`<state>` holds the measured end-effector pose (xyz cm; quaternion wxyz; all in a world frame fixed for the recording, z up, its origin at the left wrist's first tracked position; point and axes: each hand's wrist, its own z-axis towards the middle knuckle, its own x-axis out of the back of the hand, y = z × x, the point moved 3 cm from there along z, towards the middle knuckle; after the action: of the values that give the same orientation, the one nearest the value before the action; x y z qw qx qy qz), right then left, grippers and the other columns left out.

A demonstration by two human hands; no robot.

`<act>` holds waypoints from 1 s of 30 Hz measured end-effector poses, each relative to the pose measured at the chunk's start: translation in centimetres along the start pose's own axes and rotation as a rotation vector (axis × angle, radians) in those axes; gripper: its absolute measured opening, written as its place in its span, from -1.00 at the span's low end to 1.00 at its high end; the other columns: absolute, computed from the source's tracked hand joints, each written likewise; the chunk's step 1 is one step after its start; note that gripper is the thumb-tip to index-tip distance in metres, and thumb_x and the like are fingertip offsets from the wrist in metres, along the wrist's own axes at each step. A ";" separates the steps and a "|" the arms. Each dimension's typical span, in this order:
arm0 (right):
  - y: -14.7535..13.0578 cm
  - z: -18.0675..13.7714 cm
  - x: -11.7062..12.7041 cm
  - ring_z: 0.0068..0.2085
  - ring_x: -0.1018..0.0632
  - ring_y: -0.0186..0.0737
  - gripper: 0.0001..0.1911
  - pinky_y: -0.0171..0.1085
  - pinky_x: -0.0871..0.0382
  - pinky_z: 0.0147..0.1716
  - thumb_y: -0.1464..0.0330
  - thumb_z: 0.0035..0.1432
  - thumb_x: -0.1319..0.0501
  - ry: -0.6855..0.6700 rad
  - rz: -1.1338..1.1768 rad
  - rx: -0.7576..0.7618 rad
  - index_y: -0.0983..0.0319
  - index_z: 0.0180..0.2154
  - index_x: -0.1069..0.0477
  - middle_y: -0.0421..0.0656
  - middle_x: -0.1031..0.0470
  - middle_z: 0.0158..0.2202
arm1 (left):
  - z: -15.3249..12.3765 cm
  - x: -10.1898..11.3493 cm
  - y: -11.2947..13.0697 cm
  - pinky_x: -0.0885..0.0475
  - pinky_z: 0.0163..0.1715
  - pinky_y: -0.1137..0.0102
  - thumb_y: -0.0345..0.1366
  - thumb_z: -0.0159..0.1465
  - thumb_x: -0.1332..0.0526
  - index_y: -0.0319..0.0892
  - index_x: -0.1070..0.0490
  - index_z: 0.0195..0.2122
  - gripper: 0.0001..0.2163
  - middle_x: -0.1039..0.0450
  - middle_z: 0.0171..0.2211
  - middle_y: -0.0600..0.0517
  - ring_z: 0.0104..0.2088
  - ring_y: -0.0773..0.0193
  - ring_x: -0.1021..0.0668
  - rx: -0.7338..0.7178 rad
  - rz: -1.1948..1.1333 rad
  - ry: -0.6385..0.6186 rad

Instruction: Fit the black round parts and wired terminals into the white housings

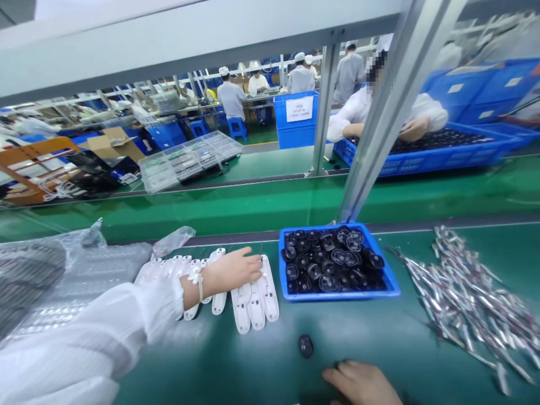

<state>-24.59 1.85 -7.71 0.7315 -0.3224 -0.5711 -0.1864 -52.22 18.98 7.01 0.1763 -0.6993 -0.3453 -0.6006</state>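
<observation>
My left hand (240,267), in a white sleeve with a flower band at the wrist, lies palm down over the upper ends of several long white plastic shells (255,309). Its fingers are stretched out and seem to touch the rightmost shells; their undersides are hidden. At the bottom edge, my right hand (363,382) is partly cut off, fingers loosely bent and apart, with nothing seen in them. Just beyond its fingertips a single small black plastic part (306,346) rests on the green table. More white shells (177,267) lie in a row left of my left hand, partly behind the forearm.
A blue tray (392,292) full of black parts stands ahead. To the right spreads a pile of thin silvery pieces with wires (468,304). Bubble wrap (97,264) covers the left side. A metal post (375,124) rises behind the tray; across it a co-worker handles a blue crate (422,166).
</observation>
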 end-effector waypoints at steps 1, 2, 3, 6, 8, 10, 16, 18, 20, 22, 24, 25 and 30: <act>-0.1 0.0 0.2 -0.52 -0.49 -0.08 -0.63 -0.22 -0.36 -0.66 0.01 -0.09 -0.21 -0.029 -0.016 -0.042 -0.01 -0.22 -0.34 -0.18 -0.46 -0.52 | 0.5 -0.3 -0.2 -0.05 0.13 0.29 -0.51 0.16 -0.07 0.13 -0.42 -0.20 -0.65 -0.37 0.04 0.17 0.12 0.28 -0.30 0.006 0.017 0.025; -0.2 -0.1 0.4 -0.49 -0.50 -0.09 -0.64 -0.23 -0.35 -0.62 0.04 -0.09 -0.21 -0.052 -0.016 -0.084 -0.01 -0.21 -0.35 -0.19 -0.46 -0.49 | 0.8 -0.6 -0.3 -0.06 0.12 0.26 -0.54 0.15 -0.05 0.10 -0.41 -0.17 -0.62 -0.33 0.07 0.14 0.13 0.26 -0.29 0.026 0.035 0.056; -0.3 -0.1 0.6 -0.45 -0.50 -0.11 -0.65 -0.25 -0.35 -0.57 0.08 -0.07 -0.20 -0.068 -0.005 -0.123 0.00 -0.19 -0.35 -0.19 -0.47 -0.45 | 1.0 -1.0 -0.1 -0.09 0.10 0.23 -0.56 0.15 -0.03 0.06 -0.40 -0.12 -0.60 -0.31 0.09 0.10 0.12 0.22 -0.29 0.060 0.052 0.092; -0.4 -0.2 1.1 -0.36 -0.48 -0.17 -0.65 -0.30 -0.29 -0.44 0.19 -0.05 -0.18 -0.077 0.073 -0.200 0.03 -0.15 -0.35 -0.20 -0.47 -0.37 | 1.3 -3.2 2.2 -0.17 0.03 0.14 -0.51 0.19 0.04 -0.11 -0.32 0.01 -0.61 -0.31 0.08 -0.08 0.09 0.10 -0.32 0.201 0.086 0.206; -0.4 -0.1 1.5 -0.34 -0.47 -0.20 -0.66 -0.31 -0.25 -0.40 0.23 -0.05 -0.18 -0.074 0.133 -0.225 0.04 -0.15 -0.35 -0.21 -0.47 -0.35 | 1.7 -5.1 4.8 -0.16 0.04 0.10 -0.40 0.23 0.03 -0.18 -0.27 0.05 -0.64 -0.29 0.09 -0.13 0.10 0.05 -0.30 0.280 0.090 0.264; -0.4 0.1 1.9 -0.33 -0.45 -0.21 -0.69 -0.30 -0.22 -0.37 0.26 -0.05 -0.17 -0.072 0.172 -0.244 0.05 -0.18 -0.37 -0.23 -0.46 -0.35 | 1.9 -7.1 7.5 -0.13 0.07 0.08 -0.28 0.25 0.02 -0.20 -0.25 0.07 -0.63 -0.26 0.12 -0.14 0.13 0.03 -0.26 0.346 0.086 0.304; -0.6 1.0 3.9 -0.32 -0.44 -0.23 -0.82 -0.29 -0.17 -0.32 0.26 0.04 -0.12 -0.024 0.214 -0.233 0.10 -0.27 -0.41 -0.23 -0.46 -0.40 | 0.4 -9.6 11.7 -0.20 0.04 0.19 -0.24 0.24 0.00 -0.16 -0.33 -0.02 -0.68 -0.35 0.03 -0.11 0.05 0.08 -0.35 0.546 0.071 0.366; -0.7 1.3 4.3 -0.33 -0.44 -0.24 -0.83 -0.30 -0.17 -0.32 0.25 0.07 -0.12 0.014 0.225 -0.225 0.12 -0.30 -0.42 -0.22 -0.46 -0.42 | -0.2 -9.4 12.0 -0.25 -0.02 0.26 -0.21 0.23 -0.01 -0.19 -0.33 -0.03 -0.67 -0.37 -0.04 -0.14 -0.02 0.09 -0.39 0.637 0.080 0.384; -0.8 1.5 4.6 -0.36 -0.44 -0.26 -0.84 -0.31 -0.18 -0.32 0.27 0.07 -0.12 0.072 0.262 -0.208 0.15 -0.34 -0.44 -0.22 -0.46 -0.45 | -0.6 -9.1 11.8 -0.30 -0.10 0.24 -0.14 0.21 -0.02 -0.28 -0.27 0.03 -0.58 -0.37 -0.09 -0.22 -0.08 0.02 -0.42 0.766 0.098 0.409; -0.8 1.3 4.9 -0.37 -0.45 -0.30 -0.85 -0.34 -0.21 -0.32 0.30 0.08 -0.12 0.128 0.305 -0.194 0.17 -0.36 -0.45 -0.23 -0.47 -0.46 | -0.5 -8.8 11.4 -0.35 -0.24 0.17 -0.07 0.21 0.01 -0.36 -0.21 0.06 -0.49 -0.38 -0.17 -0.29 -0.17 -0.08 -0.46 0.896 0.107 0.419; -0.4 0.5 5.9 -0.38 -0.46 -0.34 -0.85 -0.38 -0.24 -0.32 0.33 0.08 -0.12 0.179 0.333 -0.187 0.18 -0.35 -0.46 -0.24 -0.48 -0.45 | -0.2 -8.5 11.0 -0.36 -0.38 0.14 -0.03 0.21 0.06 -0.38 -0.22 0.03 -0.47 -0.41 -0.26 -0.31 -0.28 -0.15 -0.49 0.988 0.095 0.408; -0.1 -0.1 6.7 -0.37 -0.47 -0.36 -0.85 -0.40 -0.26 -0.32 0.34 0.08 -0.13 0.202 0.336 -0.191 0.18 -0.34 -0.46 -0.25 -0.49 -0.43 | 0.0 -8.4 10.7 -0.35 -0.42 0.14 -0.01 0.21 0.08 -0.37 -0.25 0.00 -0.47 -0.42 -0.30 -0.30 -0.31 -0.17 -0.49 1.015 0.081 0.398; 5.9 -4.4 13.4 -0.24 -0.49 -0.41 -0.82 -0.45 -0.28 -0.18 0.39 0.12 -0.12 0.246 0.136 -0.493 0.17 -0.27 -0.49 -0.26 -0.53 -0.29 | -0.8 -8.2 9.2 -0.34 -0.44 0.10 0.20 0.10 0.09 -0.21 -0.34 -0.20 -0.43 -0.40 -0.28 -0.20 -0.26 -0.24 -0.47 1.127 -0.121 0.355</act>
<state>-13.99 4.36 2.93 0.7057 -0.5031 -0.3924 -0.3080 -46.74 9.83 0.84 0.5411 -0.3658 -0.6153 -0.4414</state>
